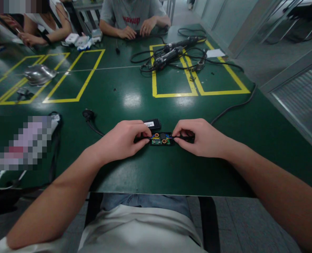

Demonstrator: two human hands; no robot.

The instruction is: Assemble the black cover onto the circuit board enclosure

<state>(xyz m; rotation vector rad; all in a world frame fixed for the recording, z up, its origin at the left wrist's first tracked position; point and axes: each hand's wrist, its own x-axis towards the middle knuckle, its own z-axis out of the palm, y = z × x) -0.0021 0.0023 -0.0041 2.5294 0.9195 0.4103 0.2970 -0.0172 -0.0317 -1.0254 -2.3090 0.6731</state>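
Bare table (145, 175) is stretching between the forearms (74, 175), leaving the board (158, 141) reachable from the near side. The left hand (125, 139) and right hand (202, 137) are blocking its two ends, and the cover (156, 124) is lying in the way just behind. A cord (235, 106) is crossing farther right.

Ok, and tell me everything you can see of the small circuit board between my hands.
The circuit board is small and green, carrying two coppery rings and a dark round part, with blue wiring near its ends. It lies face up in a shallow black case on the green table. Your left hand and right hand pinch black cables at either end; whether they touch the case is unclear.
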